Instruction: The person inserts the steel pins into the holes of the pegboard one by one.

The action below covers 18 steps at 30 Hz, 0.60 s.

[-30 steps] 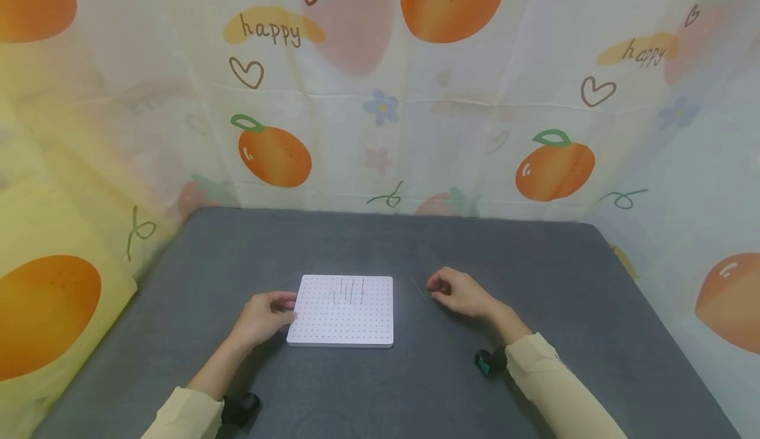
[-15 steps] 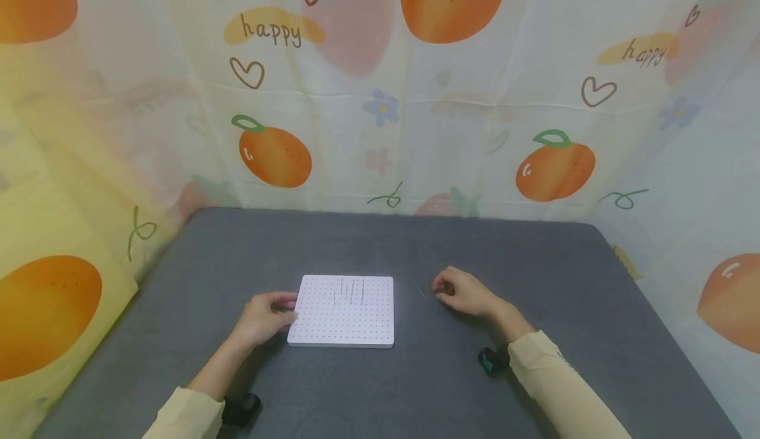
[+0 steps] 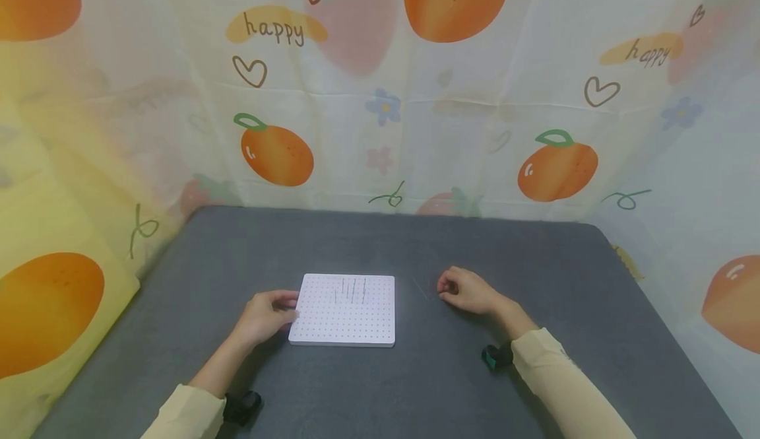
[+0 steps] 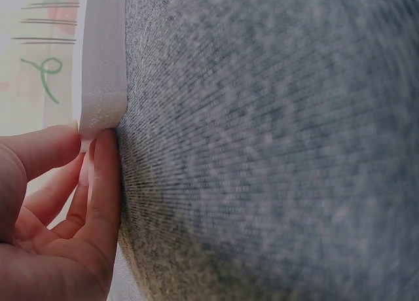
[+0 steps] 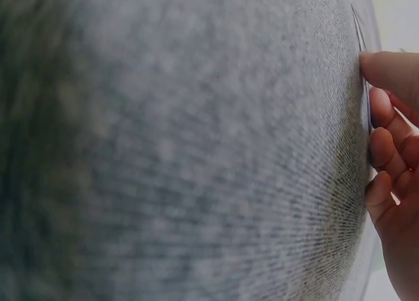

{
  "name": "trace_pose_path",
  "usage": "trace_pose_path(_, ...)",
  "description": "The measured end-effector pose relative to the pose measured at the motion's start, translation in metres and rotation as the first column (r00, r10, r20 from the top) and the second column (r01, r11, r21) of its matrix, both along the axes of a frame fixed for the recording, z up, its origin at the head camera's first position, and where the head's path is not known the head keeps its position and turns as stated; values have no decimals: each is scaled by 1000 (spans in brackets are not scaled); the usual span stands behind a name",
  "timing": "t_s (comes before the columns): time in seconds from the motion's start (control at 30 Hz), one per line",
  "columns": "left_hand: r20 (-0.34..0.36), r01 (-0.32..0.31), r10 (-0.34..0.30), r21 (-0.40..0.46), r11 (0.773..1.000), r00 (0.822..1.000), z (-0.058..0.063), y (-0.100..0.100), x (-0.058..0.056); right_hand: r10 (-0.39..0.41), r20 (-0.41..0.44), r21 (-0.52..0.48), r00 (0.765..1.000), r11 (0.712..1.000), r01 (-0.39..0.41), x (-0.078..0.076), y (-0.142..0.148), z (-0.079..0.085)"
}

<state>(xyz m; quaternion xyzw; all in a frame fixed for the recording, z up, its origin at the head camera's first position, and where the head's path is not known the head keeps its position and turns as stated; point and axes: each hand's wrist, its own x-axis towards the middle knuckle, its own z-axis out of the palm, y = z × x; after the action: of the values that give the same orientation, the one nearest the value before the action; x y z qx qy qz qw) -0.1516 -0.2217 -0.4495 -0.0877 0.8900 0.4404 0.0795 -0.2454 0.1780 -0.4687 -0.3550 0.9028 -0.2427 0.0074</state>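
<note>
While fruit-print curtain (image 3: 380, 96) walls in grey table (image 3: 380, 247), needles (image 3: 351, 290) stand upright.

Wide bare grey tabletop (image 3: 386, 241) lies open behind the white pegboard (image 3: 344, 323), in front of it, and out to the right. Thin pins (image 3: 351, 290) stand upright on the board's far half, blocking a low pass there. A fruit-print curtain (image 3: 386, 96) walls the far edge and both sides.

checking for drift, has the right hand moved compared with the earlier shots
Yes, slightly: the right hand has slid rightward, away from the white pegboard, which stays put.
</note>
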Motion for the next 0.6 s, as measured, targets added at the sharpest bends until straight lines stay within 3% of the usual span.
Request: trace_pose_path(0.6,-13,4,-4,4,1000,1000,-2,0,-1,-13,30,16,999,1000,12,-1,1,-1)
